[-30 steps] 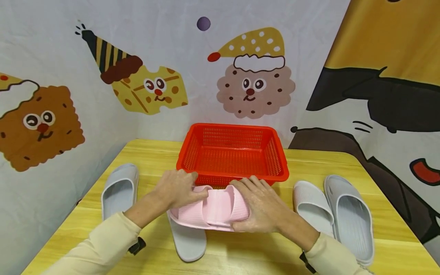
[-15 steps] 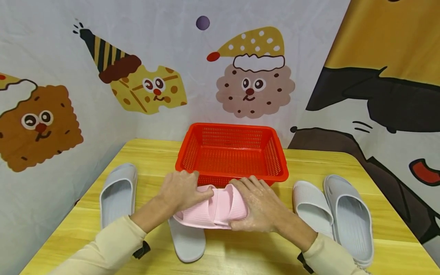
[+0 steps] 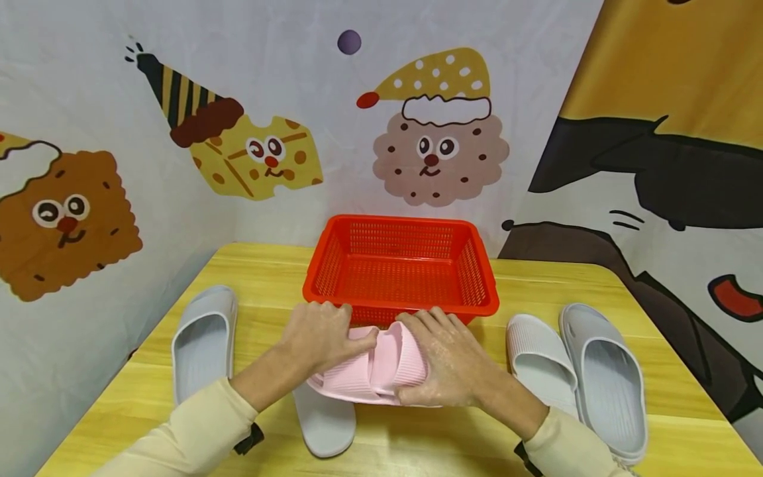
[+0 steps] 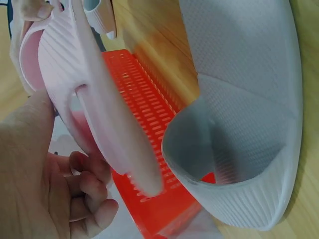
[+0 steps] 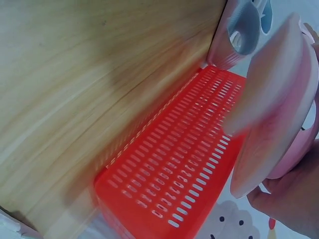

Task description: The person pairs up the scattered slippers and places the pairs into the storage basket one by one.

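Observation:
A pair of pink slippers (image 3: 411,361) is held above the table, in front of the red basket's near wall. My left hand (image 3: 316,334) grips the left one, its thumb over the ribbed strap; the right hand (image 3: 447,361) holds the right one at its strap, fingers over the far side and thumb at the near edge. In the right wrist view the soles of the pink slippers (image 5: 271,84) lie against each other at one end and splay apart at the other. A grey slipper (image 3: 326,424) lies on the table below them, its upper part hidden.
The red basket (image 3: 393,278) stands at the back of the wooden table (image 3: 262,265) with nothing visible in it. Another grey slipper (image 3: 205,344) lies at the left. On the right, a light ribbed slipper (image 3: 539,361) lies beside a larger grey one (image 3: 608,384).
My left hand has shifted a little to the right with its pink slipper, so the two straps are closer together. The right hand has barely moved.

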The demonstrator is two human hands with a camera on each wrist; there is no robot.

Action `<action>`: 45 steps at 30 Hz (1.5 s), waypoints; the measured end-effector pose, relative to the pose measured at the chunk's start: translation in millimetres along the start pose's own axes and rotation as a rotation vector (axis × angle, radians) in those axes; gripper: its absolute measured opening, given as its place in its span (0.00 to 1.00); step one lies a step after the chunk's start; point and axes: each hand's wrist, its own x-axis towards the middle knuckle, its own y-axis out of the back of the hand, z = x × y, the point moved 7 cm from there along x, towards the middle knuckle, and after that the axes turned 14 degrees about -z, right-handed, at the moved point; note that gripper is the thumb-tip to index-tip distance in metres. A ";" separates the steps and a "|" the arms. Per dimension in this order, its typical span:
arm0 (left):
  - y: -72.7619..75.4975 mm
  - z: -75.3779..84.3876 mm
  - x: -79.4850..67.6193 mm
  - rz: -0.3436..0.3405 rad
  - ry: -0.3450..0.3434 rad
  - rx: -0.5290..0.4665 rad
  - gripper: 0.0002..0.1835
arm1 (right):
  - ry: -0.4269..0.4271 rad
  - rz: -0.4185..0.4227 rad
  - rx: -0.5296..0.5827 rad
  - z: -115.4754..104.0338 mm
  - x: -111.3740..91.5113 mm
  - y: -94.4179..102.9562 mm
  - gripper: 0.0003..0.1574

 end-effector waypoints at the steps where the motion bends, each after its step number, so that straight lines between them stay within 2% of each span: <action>1: 0.7 0.0 -1.0 0.008 -0.004 -0.002 0.39 | 0.003 0.006 0.001 0.1 -0.4 -0.5 0.58; 5: 3.6 -3.2 -9.0 0.029 -0.024 -0.058 0.45 | 0.015 0.028 0.003 0.3 -2.9 -3.0 0.59; 7: 5.4 -4.5 -14.4 0.049 -0.072 -0.087 0.45 | 0.016 0.035 0.001 0.7 -4.0 -4.3 0.60; 11: 5.8 0.0 -25.8 0.088 -0.331 -0.162 0.46 | 0.013 0.044 0.002 2.4 -4.8 -5.2 0.60; 13: 2.5 3.8 -30.3 0.079 -0.457 -0.202 0.52 | 0.013 0.045 -0.002 2.9 -4.7 -4.9 0.60; 15: -2.5 6.1 -32.4 0.036 -0.515 -0.252 0.62 | 0.013 0.047 -0.007 3.1 -4.5 -4.5 0.61; 18: -8.2 9.0 -32.7 -0.011 -0.516 -0.263 0.70 | 0.020 0.055 -0.017 1.9 -4.3 -3.0 0.61; 22: -13.0 14.7 -32.3 -0.024 -0.524 -0.217 0.71 | 0.021 0.060 -0.016 -0.3 -4.6 -1.8 0.61; 28: -19.2 23.9 -31.5 0.025 -0.565 -0.170 0.72 | 0.016 0.073 -0.013 -2.3 -3.9 0.8 0.62; 36: -16.7 24.7 -32.4 0.145 -0.556 -0.141 0.71 | 0.004 0.059 0.007 -1.2 -2.9 0.5 0.63; 45: -17.8 24.1 -35.0 0.202 -0.568 -0.123 0.72 | -0.011 0.031 0.039 -1.0 -3.5 -4.5 0.66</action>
